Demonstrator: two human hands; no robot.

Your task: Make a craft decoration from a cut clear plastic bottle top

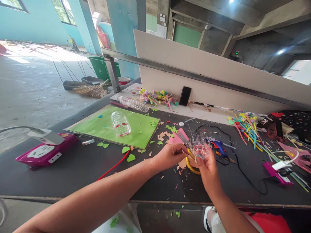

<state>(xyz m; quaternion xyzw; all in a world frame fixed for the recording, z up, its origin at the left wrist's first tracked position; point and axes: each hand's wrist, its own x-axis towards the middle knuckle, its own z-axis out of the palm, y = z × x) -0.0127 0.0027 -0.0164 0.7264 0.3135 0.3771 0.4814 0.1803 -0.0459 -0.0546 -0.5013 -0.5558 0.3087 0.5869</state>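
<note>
A clear plastic bottle piece (201,149) with a red band is in my right hand (208,166), whose fingers wrap round its near side. My left hand (170,157) is closed just left of it, thumb and fingers pinched near the yellow handles of the scissors (193,166); whatever is between those fingertips is too small to make out. The scissors lie on the dark table among pink and peach paper scraps. A cut bottle part (120,124) rests on the green sheet (85,125) to the left.
A blue glue gun (220,148) with a black cord lies right of my hands. Behind are a phone (185,96), a bottle (133,104) and colourful stems (157,97). Magenta power strips (46,150) sit left and right. A white board (206,68) stands along the back.
</note>
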